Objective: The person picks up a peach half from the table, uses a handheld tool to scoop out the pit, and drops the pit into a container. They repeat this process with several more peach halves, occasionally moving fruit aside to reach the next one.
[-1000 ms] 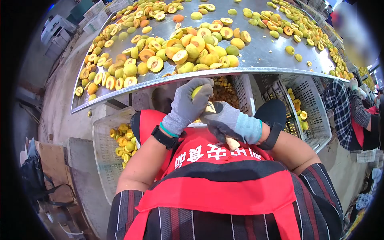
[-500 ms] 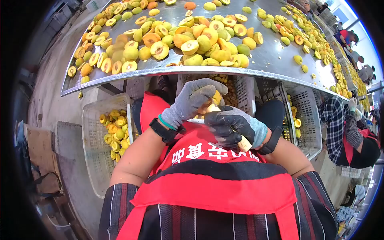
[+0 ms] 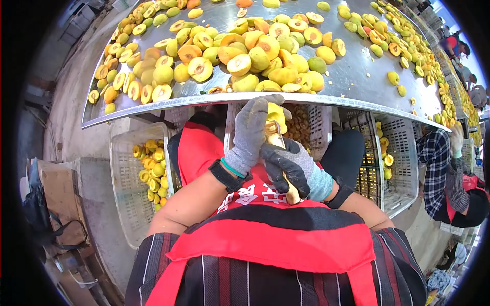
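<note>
In my left hand (image 3: pixel 248 133), gloved in grey, a yellow peach half (image 3: pixel 276 114) is held just in front of the table edge. My right hand (image 3: pixel 289 164), in a grey and black glove, is wrapped round a pitting tool (image 3: pixel 292 195) whose pale wooden handle sticks out below the fist. The tool's curved metal end touches the cut side of the fruit; the fingers partly hide it. Beyond my hands, a heap of halved peaches (image 3: pixel 259 58) lies on the metal table (image 3: pixel 352 76).
A white crate (image 3: pixel 127 204) with yellow peach halves stands at left, another crate (image 3: pixel 400 168) at right. Under the table edge, between my knees, a crate holds brown pits (image 3: pixel 302 127). A co-worker in a checked sleeve (image 3: pixel 435 158) sits at far right.
Both hands have moved up, nearer the table edge, with the peach half and tool. The fruit now shows more, and the tool stands more upright. The view has shifted slightly.
</note>
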A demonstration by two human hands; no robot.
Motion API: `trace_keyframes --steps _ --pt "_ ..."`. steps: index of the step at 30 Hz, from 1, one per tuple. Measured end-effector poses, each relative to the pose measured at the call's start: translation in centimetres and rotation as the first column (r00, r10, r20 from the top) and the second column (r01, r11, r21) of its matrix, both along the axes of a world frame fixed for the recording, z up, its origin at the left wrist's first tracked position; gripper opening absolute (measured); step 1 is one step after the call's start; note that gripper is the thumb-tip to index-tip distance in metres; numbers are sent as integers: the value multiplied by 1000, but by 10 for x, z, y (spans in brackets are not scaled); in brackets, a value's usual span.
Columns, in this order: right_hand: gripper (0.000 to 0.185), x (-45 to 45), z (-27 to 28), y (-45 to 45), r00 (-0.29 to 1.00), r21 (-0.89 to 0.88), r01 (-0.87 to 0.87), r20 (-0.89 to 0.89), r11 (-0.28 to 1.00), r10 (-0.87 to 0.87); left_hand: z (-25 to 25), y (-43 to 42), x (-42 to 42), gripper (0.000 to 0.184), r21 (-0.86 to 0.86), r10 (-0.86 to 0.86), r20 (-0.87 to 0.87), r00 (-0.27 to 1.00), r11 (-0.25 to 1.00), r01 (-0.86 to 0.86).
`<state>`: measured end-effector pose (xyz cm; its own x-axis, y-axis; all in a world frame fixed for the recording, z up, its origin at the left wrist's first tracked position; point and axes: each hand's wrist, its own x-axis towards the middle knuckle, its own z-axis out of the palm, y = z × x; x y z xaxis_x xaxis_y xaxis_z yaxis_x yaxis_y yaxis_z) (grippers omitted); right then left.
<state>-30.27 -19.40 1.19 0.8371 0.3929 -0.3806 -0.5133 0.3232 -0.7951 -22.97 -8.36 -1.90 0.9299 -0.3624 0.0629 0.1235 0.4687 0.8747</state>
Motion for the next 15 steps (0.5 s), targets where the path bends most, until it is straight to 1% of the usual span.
trace_keyframes --steps 1,2,3,4,5,6,8,9,10,12,13,14,15 --pt "12 3 -6 3 957 -84 17 288 996 8 2 0 1 42 44 -1 9 1000 999 1" --pt "12 1 -4 1 958 -83 17 288 996 7 4 0 2 45 87 -2 18 1000 996 0" --pt "12 -2 1 -2 992 69 54 109 996 -61 7 -3 3 45 89 -2 18 1000 996 0" --pt "12 -3 8 -2 992 210 116 -82 971 -101 12 -8 3 47 2 71 -115 991 997 -71" --pt "14 -4 4 -4 992 259 121 13 958 -129 14 -10 4 50 -75 130 -250 959 985 -153" --pt "16 -3 9 -7 991 302 134 -37 944 -129 11 -7 7 50 -74 131 -249 960 985 -154" --pt "18 2 2 -16 988 355 139 -111 925 -106 6 8 17 54 -138 -7 -319 948 990 -39" --pt "17 5 -2 -22 976 365 183 -180 913 -124 6 14 17 53 -159 -33 -275 961 987 -12" --pt "25 7 -8 -26 985 219 162 -101 962 -143 11 21 18 54 -124 -13 -267 964 992 -21" --pt "37 9 -23 -36 980 95 170 -118 981 -158 8 54 23 58 -143 -43 -239 970 990 9" --pt "46 10 -27 -41 962 45 163 -229 986 -149 11 73 23 54 181 141 69 988 972 -152" --pt "48 9 -27 -41 963 54 193 -203 980 -179 18 95 22 50 418 206 408 889 824 -383" --pt "48 8 -29 -43 966 24 177 -195 984 -170 28 129 23 45 584 85 473 877 715 -384"
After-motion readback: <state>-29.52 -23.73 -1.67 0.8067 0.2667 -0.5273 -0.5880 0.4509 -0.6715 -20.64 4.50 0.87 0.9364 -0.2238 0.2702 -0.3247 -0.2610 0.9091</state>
